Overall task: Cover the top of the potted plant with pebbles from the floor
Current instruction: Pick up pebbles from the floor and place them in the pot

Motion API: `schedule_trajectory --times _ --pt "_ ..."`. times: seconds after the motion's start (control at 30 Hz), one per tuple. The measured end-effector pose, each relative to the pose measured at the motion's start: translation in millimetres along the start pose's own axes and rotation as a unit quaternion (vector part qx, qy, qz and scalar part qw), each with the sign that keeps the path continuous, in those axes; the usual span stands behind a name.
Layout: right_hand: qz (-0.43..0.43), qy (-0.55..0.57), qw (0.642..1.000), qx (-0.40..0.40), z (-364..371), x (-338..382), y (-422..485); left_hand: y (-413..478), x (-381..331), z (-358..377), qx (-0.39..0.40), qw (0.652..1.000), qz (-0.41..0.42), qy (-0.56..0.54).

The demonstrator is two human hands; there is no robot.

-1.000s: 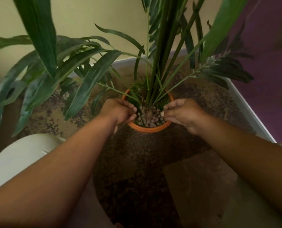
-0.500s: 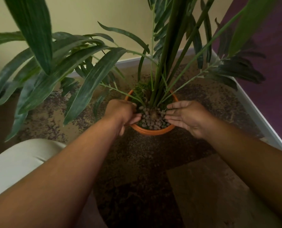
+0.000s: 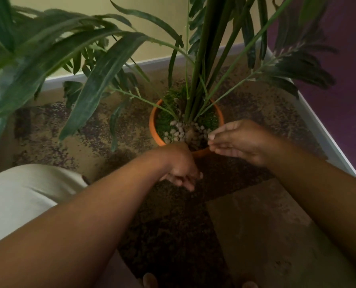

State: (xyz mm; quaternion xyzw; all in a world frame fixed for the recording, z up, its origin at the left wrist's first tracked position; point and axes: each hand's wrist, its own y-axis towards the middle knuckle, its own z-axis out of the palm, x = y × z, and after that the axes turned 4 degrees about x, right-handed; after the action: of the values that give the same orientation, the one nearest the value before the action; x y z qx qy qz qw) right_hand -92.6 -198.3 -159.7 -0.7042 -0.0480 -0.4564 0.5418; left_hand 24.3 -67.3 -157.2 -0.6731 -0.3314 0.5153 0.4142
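An orange pot (image 3: 152,126) stands on the floor in a corner, with tall green stems (image 3: 202,75) rising from its middle. Pale pebbles (image 3: 179,132) lie around the stem base on the near side; green moss-like cover shows at the back and left. My right hand (image 3: 242,140) hovers over the pot's near right rim, fingers stretched left and loosely apart, nothing seen in them. My left hand (image 3: 181,169) is below the pot's front rim, fingers pointing down at the dark speckled floor (image 3: 173,215). It is blurred and hides the front rim.
Long drooping leaves (image 3: 102,80) hang over the floor to the left of the pot. A white skirting (image 3: 322,129) and purple wall close the right side, a yellow wall the back. My pale-trousered knee (image 3: 23,196) is at the left, and toes (image 3: 150,280) show at the bottom edge.
My left hand has left the pot's left rim and dropped to the floor in front of it. My right hand has lifted off the pebbles and shifted slightly right.
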Motion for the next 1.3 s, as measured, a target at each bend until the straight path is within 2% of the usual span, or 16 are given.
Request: schedule_trajectory --times 0.1,0.17,0.23,0.33,0.5,0.67,0.8,1.1,1.3 --pt "0.049 -0.089 0.994 0.037 4 -19 -3 25 15 25 0.025 0.998 -0.026 0.044" --pt "0.073 -0.174 0.982 0.024 11 -41 2 42 28 34 0.02 0.991 -0.041 0.129" --pt "0.085 -0.306 0.948 0.009 18 -63 11 54 41 38 -0.057 0.975 -0.018 0.215" --pt "0.09 -0.433 0.897 0.014 26 -91 24 70 63 39 -0.146 0.958 -0.014 0.247" --pt "0.091 -0.428 0.898 -0.048 46 -132 34 94 70 49 -0.201 0.95 0.047 0.234" --pt "0.056 -0.446 0.892 -0.043 70 -152 47 108 68 58 -0.161 0.944 0.082 0.278" --pt "0.029 -0.448 0.89 -0.08 73 -158 52 109 65 60 -0.167 0.932 0.101 0.305" --pt "0.034 -0.435 0.897 -0.065 54 -150 55 111 59 60 -0.188 0.943 0.081 0.264" --pt "0.036 -0.392 0.914 -0.099 37 -130 53 108 56 60 -0.197 0.944 0.086 0.249"
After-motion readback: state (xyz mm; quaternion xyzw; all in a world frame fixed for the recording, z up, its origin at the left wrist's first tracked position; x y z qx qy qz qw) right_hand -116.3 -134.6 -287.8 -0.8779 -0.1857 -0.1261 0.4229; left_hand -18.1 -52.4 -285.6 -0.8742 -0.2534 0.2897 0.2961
